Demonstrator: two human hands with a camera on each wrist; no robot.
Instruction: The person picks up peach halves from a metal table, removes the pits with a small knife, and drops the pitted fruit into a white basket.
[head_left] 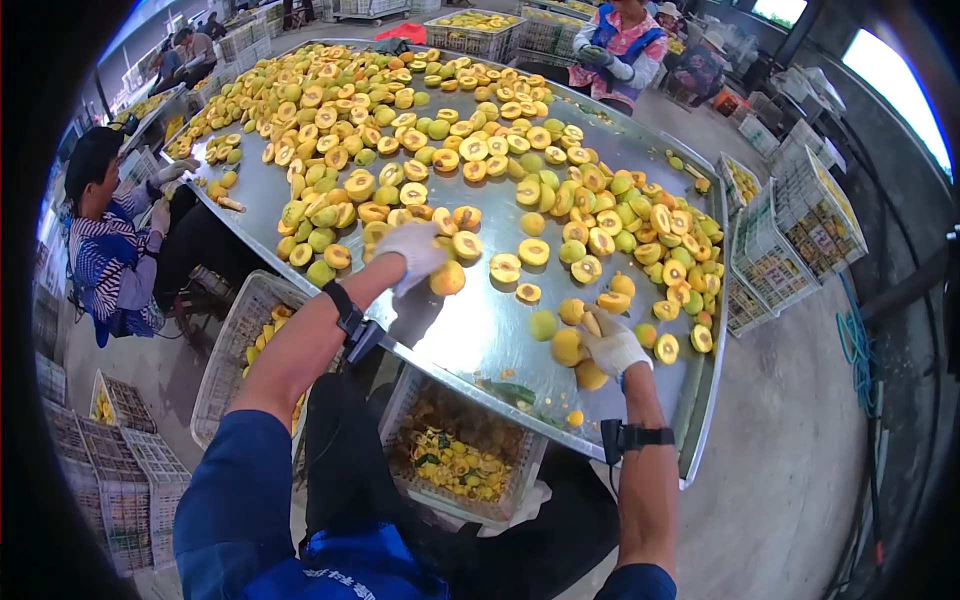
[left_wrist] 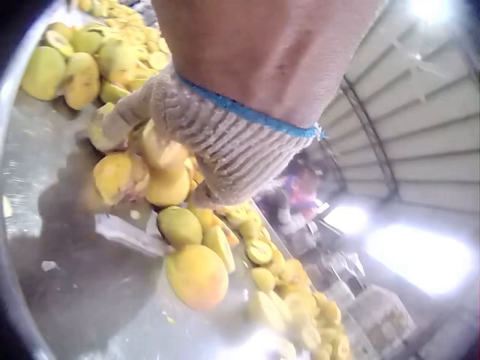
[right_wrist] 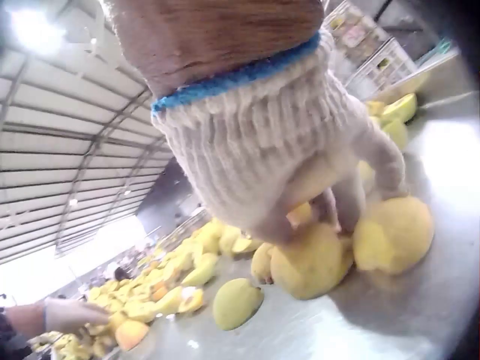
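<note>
My left hand (head_left: 415,250), in a pale knit glove, is over halved yellow peaches at the table's near side, blurred in the head view. A rosy-yellow peach (head_left: 447,278) lies just beside it. In the left wrist view its straight finger (left_wrist: 127,116) reaches down to the fruit, and a whitish flat strip (left_wrist: 131,234) lies below. My right hand (head_left: 612,347), gloved alike, rests among yellow peaches further right. Seen from the right wrist, its fingers (right_wrist: 386,169) point down and touch a peach (right_wrist: 394,234); another peach (right_wrist: 307,262) is under the palm side.
Heaps of halved peaches (head_left: 330,110) cover the far part of the raised-edge metal table (head_left: 480,330). Below its near edge stands a crate (head_left: 400,405) with yellow scraps inside. A person (head_left: 110,230) sits at the left; another (head_left: 620,55) is across. Stacked crates (head_left: 800,230) stand at the right.
</note>
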